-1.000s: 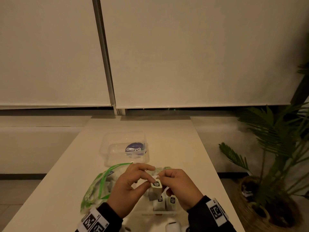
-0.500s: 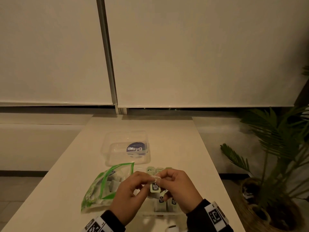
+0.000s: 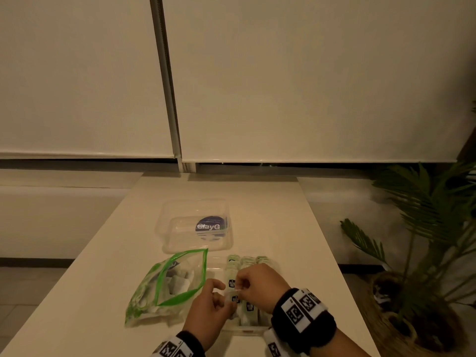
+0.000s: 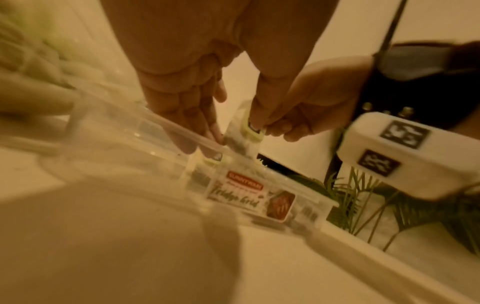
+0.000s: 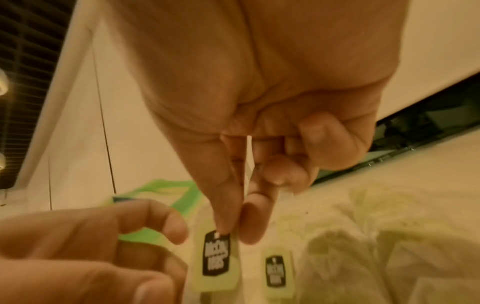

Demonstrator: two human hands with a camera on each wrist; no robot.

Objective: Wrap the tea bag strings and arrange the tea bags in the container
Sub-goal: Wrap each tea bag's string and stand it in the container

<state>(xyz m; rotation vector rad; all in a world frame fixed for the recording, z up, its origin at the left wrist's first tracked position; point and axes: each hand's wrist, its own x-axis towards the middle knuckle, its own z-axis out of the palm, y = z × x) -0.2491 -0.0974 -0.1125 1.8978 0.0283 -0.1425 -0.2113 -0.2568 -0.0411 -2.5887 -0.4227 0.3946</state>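
Nearest the table [image 3: 270, 215] edge, both hands work over a clear plastic container [image 3: 244, 330] that carries a printed label on its near wall. Right hand [image 3: 260, 284]: thumb and forefinger pinch the top of a tea bag [image 5: 215, 259] with a pale green tag and black label, held upright just above the container. Left hand [image 3: 208, 313]: fingers loosely curled beside the same bag; whether they touch it, cannot tell. More tagged tea bags [image 3: 247, 264] stand in rows inside the container. Just left of it lies a green-rimmed zip bag [image 3: 167, 284], mouth open, holding loose tea bags. Farther up the table sits a clear lid [image 3: 195, 225] with a round blue sticker. Off to the right, on the floor, a potted palm [image 3: 425, 228]; pale roller blinds [image 3: 309, 73] behind.
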